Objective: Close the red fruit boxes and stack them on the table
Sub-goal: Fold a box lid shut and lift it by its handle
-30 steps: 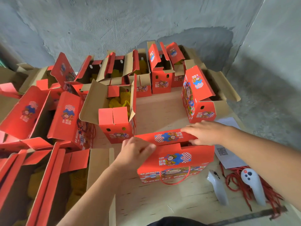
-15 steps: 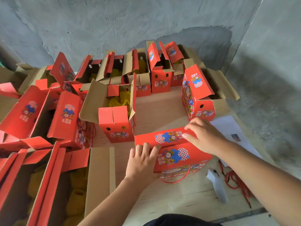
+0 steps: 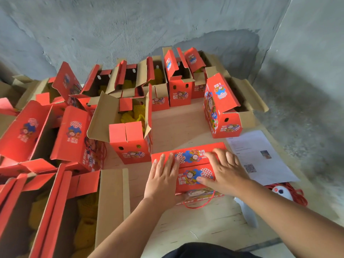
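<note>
**Closing step: pressing down the top flaps of the nearest box**

The fingers of the left hand (image 3: 163, 180) lie straight and flat, spread across the left end of the red fruit box (image 3: 191, 175), with the palm over its near left corner. They grasp nothing; they press. The fingers of the right hand (image 3: 226, 173) are also extended and splayed, resting on the right half of the box top, the thumb reaching across the near flap toward the printed figure. Neither hand curls round an edge.

The box under both hands stands on the counter (image 3: 204, 226) directly in front of the person, with its two long top flaps brought together and a seam running between them. A red cord handle (image 3: 199, 203) hangs from its near face.

Judged from this, the step in hand is closing: the flaps appear down but not yet confirmed as locked. The next move calls for even downward pressure along the seam, then a change to a grip on both ends to lift the box to a stacking place.

Behind and to the left, many open boxes (image 3: 130, 135) stand with flaps raised; yellow foam netting (image 3: 134, 114) shows inside. One more open box (image 3: 223, 112) stands behind right. A printed sheet (image 3: 260, 157) lies on the counter just beside the right hand.
</note>
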